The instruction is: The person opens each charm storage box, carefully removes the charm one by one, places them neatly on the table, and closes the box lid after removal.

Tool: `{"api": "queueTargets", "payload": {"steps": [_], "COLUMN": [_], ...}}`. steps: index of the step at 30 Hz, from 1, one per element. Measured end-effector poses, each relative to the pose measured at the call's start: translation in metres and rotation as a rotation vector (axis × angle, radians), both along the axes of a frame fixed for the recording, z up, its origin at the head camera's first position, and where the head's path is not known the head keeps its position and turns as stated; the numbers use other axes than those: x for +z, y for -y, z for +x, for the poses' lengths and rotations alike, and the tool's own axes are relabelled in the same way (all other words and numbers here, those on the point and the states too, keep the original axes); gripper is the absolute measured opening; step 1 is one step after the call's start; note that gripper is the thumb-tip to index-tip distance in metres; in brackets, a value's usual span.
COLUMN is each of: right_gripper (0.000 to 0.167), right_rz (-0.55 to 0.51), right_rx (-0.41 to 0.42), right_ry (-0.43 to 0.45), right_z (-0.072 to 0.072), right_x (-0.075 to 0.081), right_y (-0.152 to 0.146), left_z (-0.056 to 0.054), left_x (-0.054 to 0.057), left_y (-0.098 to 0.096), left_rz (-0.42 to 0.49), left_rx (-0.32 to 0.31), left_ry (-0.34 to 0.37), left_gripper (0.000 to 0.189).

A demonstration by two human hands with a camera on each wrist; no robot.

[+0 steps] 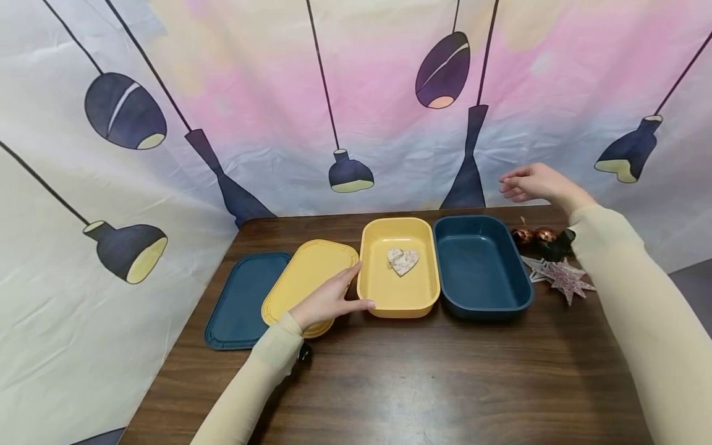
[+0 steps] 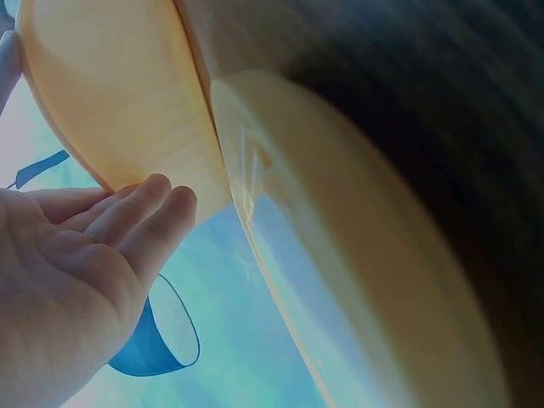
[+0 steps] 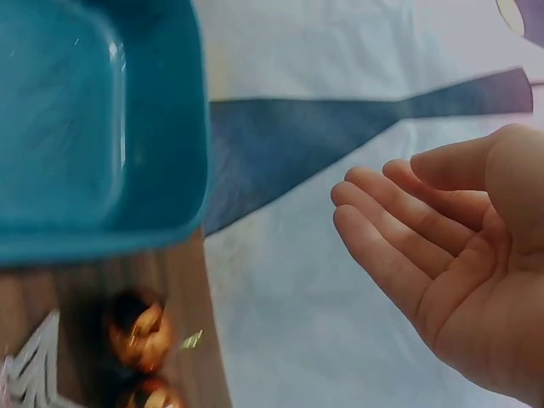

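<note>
My left hand [image 1: 334, 300] touches the left side of the yellow box [image 1: 399, 313]. Its fingers lie against the outer wall and the thumb rests at the front corner; in the left wrist view the fingertips [image 2: 174, 194] press that wall. Heart-shaped ornaments [image 1: 403, 262] with a mottled pattern lie inside the box. Raised over the back right of the table, my right hand [image 1: 536, 183] holds nothing, its fingers loosely bent. Below it are shiny copper-coloured balls [image 3: 143, 333] and star-shaped ornaments [image 1: 568, 279], partly covered by the wrist camera and sleeve.
A dark blue box [image 1: 481, 272] stands right beside the yellow one. On the left, a yellow lid [image 1: 308, 275] overlaps a blue lid [image 1: 245, 303]. A patterned cloth [image 1: 267, 93] hangs behind the brown wooden table [image 1: 417, 377].
</note>
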State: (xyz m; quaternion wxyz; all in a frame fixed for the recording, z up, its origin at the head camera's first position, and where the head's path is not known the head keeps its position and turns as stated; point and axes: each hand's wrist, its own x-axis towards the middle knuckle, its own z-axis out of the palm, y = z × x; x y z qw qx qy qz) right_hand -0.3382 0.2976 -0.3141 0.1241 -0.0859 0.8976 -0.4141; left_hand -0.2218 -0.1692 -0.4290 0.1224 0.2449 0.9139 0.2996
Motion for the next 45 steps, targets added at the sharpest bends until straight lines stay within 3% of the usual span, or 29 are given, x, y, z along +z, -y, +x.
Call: {"api": "queueTargets", "payload": {"steps": [13,24,38,45], "right_gripper": [0.054,0.045,0.039,0.036], "right_rz": [0.027,-0.001,-0.029,0.02], "right_rx": [0.071,0.144,0.175,0.219], "right_ry": [-0.03,-0.044,-0.016,0.018], "right_z": [-0.017,-0.024,-0.028,-0.027], "right_x": [0.019,0.029,0.018,0.005], "right_y": [0.071,0.123,0.169,0.185], "left_z": [0.0,-0.001,-0.001,0.0], "left_x": [0.0,-0.001,-0.001,0.0], "left_y": [0.001,0.001,0.001,0.001], "left_rz": [-0.002,-0.003,-0.007,-0.012], "left_rx": [0.001,-0.002,0.004,0.002], "left_ry": [-0.008,-0.007,-0.002,0.005], "left_gripper": [0.11,0.11,0.11,0.109]}}
